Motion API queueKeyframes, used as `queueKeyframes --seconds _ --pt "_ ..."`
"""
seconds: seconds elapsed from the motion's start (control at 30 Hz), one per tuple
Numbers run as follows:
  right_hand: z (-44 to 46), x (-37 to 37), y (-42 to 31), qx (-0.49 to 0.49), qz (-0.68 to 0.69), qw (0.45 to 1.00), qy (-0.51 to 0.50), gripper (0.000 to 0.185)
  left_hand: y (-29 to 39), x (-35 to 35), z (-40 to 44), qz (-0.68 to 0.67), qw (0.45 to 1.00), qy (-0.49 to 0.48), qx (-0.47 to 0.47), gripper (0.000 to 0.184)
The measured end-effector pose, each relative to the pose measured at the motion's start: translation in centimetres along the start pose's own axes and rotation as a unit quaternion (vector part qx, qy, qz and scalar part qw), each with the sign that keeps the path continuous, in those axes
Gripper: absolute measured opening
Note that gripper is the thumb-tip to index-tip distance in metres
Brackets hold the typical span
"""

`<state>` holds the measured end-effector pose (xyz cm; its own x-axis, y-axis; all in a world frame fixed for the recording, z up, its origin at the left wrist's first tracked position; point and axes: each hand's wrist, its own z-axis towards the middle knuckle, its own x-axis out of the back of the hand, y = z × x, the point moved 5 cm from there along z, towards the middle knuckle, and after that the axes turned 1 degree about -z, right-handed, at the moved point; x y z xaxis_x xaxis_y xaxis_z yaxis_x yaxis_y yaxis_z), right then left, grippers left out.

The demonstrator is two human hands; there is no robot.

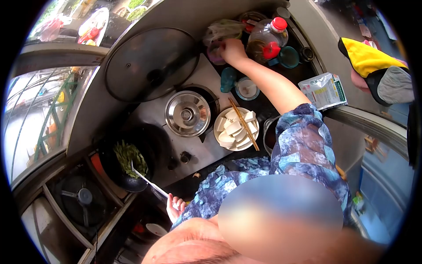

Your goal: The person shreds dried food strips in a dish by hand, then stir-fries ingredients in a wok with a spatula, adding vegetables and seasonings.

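The fingers of my left hand (175,207) are wrapped round the pale handle of a spatula (151,185), whose far end rests among chopped green vegetables (130,158) in a dark wok (110,169). My right hand (233,49) is stretched out to a purple container (215,53) at the back, beside a clear plastic bag (222,31). Its fingertips are hidden at the container, so what they hold does not show. White slices (234,127) fill a plate, with a pair of chopsticks (244,124) lying across it.
A steel lidded pot (187,113) stands on the stove (193,156). Behind it leans a large dark lid (151,64). A red-capped bottle (266,38), a teal cup (288,57), a glass jar (247,89) and a silver packet (323,91) are near my right arm. A second burner (83,196) is at lower left.
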<state>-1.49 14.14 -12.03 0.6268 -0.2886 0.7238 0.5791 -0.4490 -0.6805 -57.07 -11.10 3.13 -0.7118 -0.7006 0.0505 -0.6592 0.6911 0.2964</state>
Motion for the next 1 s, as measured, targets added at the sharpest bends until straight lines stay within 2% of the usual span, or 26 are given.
queueKeyframes --seconds 0.07,0.17,0.27,0.33,0.4,0.5,0.57,0.63,0.87,1.0 --pt "0.4 -0.1 1.1 -0.021 0.012 0.999 0.034 0.019 0.0 0.1 0.6 -0.018 1.000 -0.002 0.018 0.025" --pt "0.4 0.1 0.8 -0.018 0.002 0.999 0.047 0.019 0.3 1.6 2.1 -0.030 0.992 -0.116 0.050 0.022" --pt "0.6 0.7 0.6 -0.033 0.025 0.999 0.034 0.016 0.4 -0.5 0.3 -0.037 0.996 -0.075 0.011 0.019" --pt "0.8 0.9 1.4 -0.029 0.015 0.998 0.051 0.015 0.5 -0.4 0.3 -0.049 0.995 -0.084 -0.002 0.020" --pt "-0.1 1.6 1.4 -0.047 0.088 0.994 0.048 0.016 0.6 0.3 0.2 -0.066 0.994 -0.084 -0.027 0.027" --pt "-2.1 2.9 -0.3 -0.079 0.204 0.976 -0.002 0.020 1.5 0.6 0.4 0.000 0.987 -0.113 -0.117 0.031" --pt "-3.3 2.3 -1.9 -0.103 0.267 0.958 -0.035 0.021 2.3 0.1 -0.4 0.022 0.980 -0.067 -0.185 0.033" --pt "-4.9 1.0 -5.3 -0.105 0.331 0.935 -0.065 0.019 3.2 0.7 -0.4 0.017 0.974 -0.066 -0.217 0.031" --pt "-11.2 -9.5 -19.9 -0.096 0.384 0.883 -0.251 0.016 4.8 2.6 0.2 -0.023 0.977 -0.071 -0.200 0.025" --pt "-14.2 -14.7 -25.5 -0.072 0.453 0.826 -0.327 0.015 3.4 2.4 -1.1 0.025 0.976 -0.054 -0.212 0.025"
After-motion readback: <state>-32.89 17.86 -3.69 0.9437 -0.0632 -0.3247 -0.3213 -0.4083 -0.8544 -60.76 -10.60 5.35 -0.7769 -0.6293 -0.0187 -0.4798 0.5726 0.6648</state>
